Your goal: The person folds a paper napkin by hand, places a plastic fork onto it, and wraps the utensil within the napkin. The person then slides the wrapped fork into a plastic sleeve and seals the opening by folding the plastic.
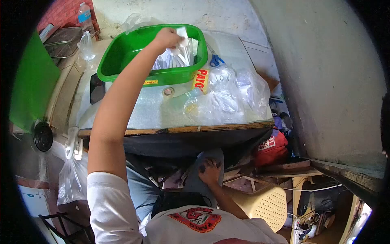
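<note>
My left hand (168, 38) is over the right part of a green basin (174, 76), its fingers closed on a white packet (182, 36). Below it, many narrow white packets (183, 57) stand bunched in the basin. My right hand (210, 171) lies on my knee below the table edge, fingers a little apart, holding nothing visible. Blue-handled scissors (216, 61) lie right of the basin. In front of the basin are a roll of tape (167, 92) and a yellow wrapper with red letters (200, 79).
Clear plastic bags (227, 99) cover the table's right side. A dark phone (97, 88) lies at the left, with a water bottle (85, 18) and wire tray (63, 42) beyond. A yellow stool (264, 205) and red bag (271, 148) are at the lower right.
</note>
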A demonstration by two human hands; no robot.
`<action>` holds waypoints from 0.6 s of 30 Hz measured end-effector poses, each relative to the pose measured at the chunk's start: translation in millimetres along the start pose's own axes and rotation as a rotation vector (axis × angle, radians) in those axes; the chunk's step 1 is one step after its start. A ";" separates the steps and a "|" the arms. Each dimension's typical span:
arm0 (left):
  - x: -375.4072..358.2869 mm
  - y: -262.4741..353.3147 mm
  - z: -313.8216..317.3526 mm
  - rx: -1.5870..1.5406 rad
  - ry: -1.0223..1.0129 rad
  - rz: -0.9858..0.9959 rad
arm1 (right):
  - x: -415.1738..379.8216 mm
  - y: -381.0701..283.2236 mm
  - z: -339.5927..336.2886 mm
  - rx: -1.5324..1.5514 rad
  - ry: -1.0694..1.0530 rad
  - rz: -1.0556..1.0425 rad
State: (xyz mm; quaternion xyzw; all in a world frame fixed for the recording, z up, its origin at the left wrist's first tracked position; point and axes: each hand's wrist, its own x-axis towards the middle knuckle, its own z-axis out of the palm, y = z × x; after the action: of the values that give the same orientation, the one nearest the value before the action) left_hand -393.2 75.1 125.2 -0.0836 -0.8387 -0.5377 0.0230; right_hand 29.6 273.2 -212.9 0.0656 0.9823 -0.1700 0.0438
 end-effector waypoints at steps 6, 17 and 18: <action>5.8 -3.8 -22.9 0.804 0.200 0.441 | 0.5 2.5 5.7 0.017 0.064 -0.013; 4.8 -16.9 -34.4 0.459 0.051 0.259 | 1.8 2.5 13.2 0.006 0.053 0.011; 8.5 -11.9 -37.1 0.401 0.023 0.301 | 1.7 2.1 12.4 0.008 0.052 0.015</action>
State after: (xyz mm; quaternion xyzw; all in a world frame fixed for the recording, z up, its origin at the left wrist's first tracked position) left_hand -405.5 37.6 131.2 -0.1953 -0.9063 -0.3521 0.1286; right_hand 29.0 271.2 -225.5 0.0775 0.9819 -0.1719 0.0195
